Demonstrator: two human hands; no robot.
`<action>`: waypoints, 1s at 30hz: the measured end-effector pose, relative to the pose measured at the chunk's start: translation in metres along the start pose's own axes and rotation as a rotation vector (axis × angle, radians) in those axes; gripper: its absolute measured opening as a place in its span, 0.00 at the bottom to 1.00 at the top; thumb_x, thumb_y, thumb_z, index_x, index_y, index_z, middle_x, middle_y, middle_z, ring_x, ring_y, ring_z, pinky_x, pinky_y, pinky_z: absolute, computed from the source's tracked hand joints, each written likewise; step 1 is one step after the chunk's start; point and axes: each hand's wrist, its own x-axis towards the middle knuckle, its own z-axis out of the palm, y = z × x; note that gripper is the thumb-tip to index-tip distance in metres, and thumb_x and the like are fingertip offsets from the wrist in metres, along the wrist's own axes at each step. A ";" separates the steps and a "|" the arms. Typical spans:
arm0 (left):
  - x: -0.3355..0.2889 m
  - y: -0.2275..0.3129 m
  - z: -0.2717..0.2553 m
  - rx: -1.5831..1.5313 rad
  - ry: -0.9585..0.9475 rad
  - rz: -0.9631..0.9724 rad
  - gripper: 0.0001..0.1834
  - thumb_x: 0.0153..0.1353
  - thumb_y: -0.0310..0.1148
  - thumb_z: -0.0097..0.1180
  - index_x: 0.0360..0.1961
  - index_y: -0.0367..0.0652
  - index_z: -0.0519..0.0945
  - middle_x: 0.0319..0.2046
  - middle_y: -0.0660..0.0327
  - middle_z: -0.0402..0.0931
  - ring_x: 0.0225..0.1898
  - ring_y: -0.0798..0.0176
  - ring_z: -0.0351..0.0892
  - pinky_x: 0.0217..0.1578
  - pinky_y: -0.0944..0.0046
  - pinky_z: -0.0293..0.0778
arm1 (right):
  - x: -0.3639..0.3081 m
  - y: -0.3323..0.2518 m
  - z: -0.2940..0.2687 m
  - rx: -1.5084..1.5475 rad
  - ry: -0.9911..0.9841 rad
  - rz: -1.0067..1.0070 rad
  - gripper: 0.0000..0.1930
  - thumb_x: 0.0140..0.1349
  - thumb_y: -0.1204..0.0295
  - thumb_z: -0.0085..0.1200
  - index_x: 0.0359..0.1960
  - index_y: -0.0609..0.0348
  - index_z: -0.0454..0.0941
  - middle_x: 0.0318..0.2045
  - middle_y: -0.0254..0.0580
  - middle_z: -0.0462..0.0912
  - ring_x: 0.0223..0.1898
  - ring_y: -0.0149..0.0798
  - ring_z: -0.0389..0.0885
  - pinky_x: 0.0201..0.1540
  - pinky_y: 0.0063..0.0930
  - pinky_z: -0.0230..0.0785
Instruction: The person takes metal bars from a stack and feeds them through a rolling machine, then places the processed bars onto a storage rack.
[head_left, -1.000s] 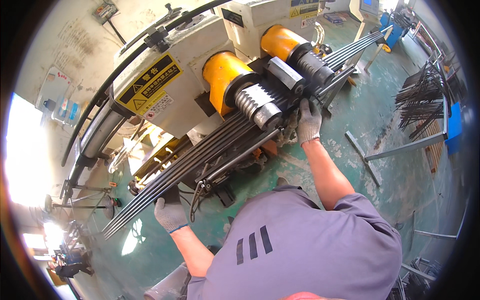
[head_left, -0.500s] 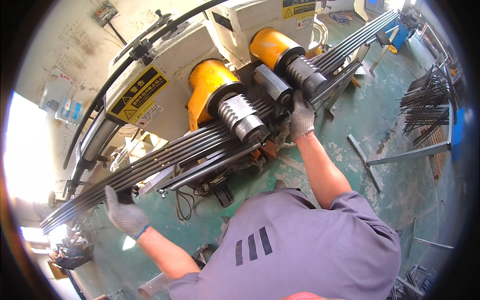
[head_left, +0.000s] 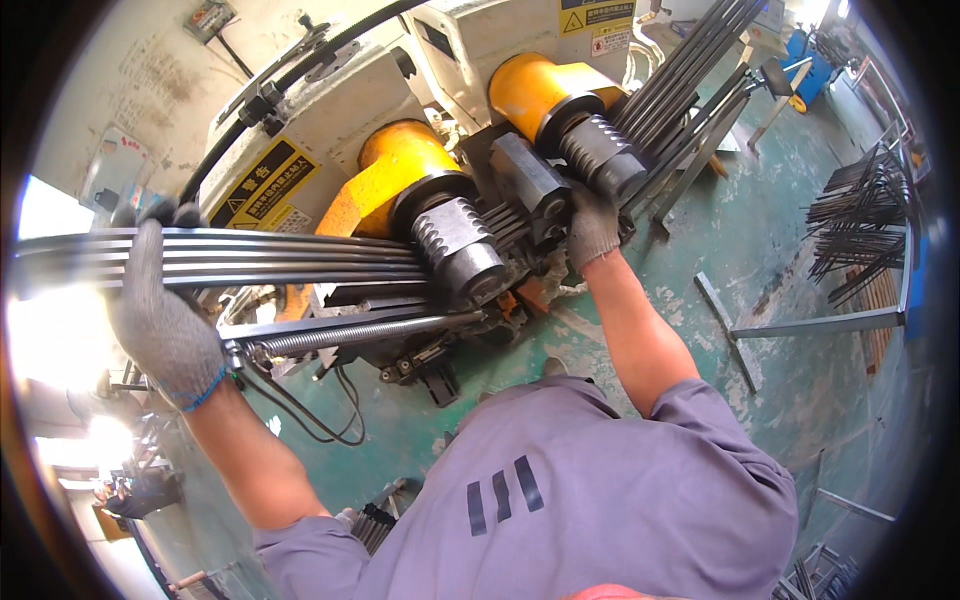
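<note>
Several long steel rods lie side by side across a bending machine with two yellow bending arms. Ridged steel rollers stand in front of the rods at each arm. My gloved left hand is wrapped around the rods near their left end, fingertips over the top edge. At the middle, my gloved right hand reaches in beside a dark steel block, between the two rollers. Its fingers are mostly hidden there. The rods' right part slants up toward the upper right.
A coil spring and loose cables hang at the machine's front left. On the right, a metal rack stands by a pile of bent rods. Warning labels mark the machine body.
The rods have gone from straight to bent, both ends swinging up and away. The yellow arms have turned. My left hand has risen with the left end; my right hand has barely moved.
</note>
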 end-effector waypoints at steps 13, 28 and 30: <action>-0.018 0.065 0.128 0.540 -0.534 0.324 0.15 0.71 0.31 0.55 0.53 0.33 0.80 0.36 0.54 0.81 0.39 0.60 0.82 0.45 0.60 0.79 | -0.001 -0.023 0.019 -0.247 0.047 -0.149 0.23 0.67 0.66 0.66 0.60 0.65 0.81 0.57 0.45 0.84 0.57 0.37 0.82 0.60 0.32 0.75; -0.035 0.061 0.142 0.387 -0.457 0.243 0.10 0.70 0.24 0.58 0.49 0.34 0.76 0.33 0.58 0.77 0.33 0.64 0.79 0.37 0.65 0.79 | -0.007 -0.031 0.022 -0.315 0.052 -0.104 0.17 0.70 0.66 0.61 0.53 0.65 0.86 0.50 0.47 0.88 0.51 0.38 0.84 0.56 0.36 0.75; -0.033 0.061 0.142 0.346 -0.459 0.210 0.09 0.70 0.24 0.58 0.49 0.34 0.76 0.33 0.58 0.76 0.33 0.64 0.78 0.38 0.65 0.79 | -0.006 -0.029 0.021 -0.285 0.036 -0.128 0.17 0.68 0.67 0.63 0.54 0.64 0.84 0.49 0.45 0.87 0.50 0.37 0.84 0.53 0.34 0.77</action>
